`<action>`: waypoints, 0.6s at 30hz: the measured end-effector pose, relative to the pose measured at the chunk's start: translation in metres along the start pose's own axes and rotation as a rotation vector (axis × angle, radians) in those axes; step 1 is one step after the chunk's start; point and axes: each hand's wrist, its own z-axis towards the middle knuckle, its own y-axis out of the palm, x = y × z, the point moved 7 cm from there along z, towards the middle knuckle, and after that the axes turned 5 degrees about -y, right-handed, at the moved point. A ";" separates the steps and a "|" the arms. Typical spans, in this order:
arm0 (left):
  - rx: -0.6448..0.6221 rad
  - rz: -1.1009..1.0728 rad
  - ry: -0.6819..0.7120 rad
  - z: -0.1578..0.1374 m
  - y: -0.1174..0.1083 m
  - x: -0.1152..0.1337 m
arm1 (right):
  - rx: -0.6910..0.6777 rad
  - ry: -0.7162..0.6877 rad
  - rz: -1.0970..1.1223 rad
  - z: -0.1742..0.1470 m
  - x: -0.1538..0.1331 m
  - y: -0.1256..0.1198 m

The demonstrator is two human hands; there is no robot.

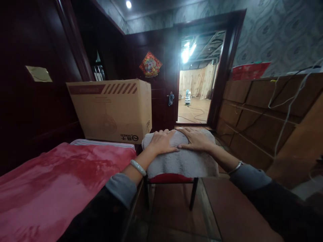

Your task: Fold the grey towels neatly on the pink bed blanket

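A thick, light grey fluffy blanket (186, 163), folded into a bundle, lies across a small chair with a red seat (170, 178) and dark legs. On the blanket's top left part rests my left hand (164, 141), fingers stretched out and palm down. My right hand (196, 138) lies flat on the top right part, its fingers spread toward the left one. The two thumbs come close together near the blanket's middle. The blanket's far side is hidden behind the hands.
To the left are a bed with a pink and red cover (75, 188) and a large cardboard box (108, 114). Wooden drawers (264, 111) with a hanging white cable (287, 117) line the right. An open doorway lies ahead, beside a dark door (161, 87).
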 end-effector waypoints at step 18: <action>-0.043 0.055 -0.189 -0.044 -0.007 -0.077 | -0.111 0.093 -0.011 -0.014 0.022 0.002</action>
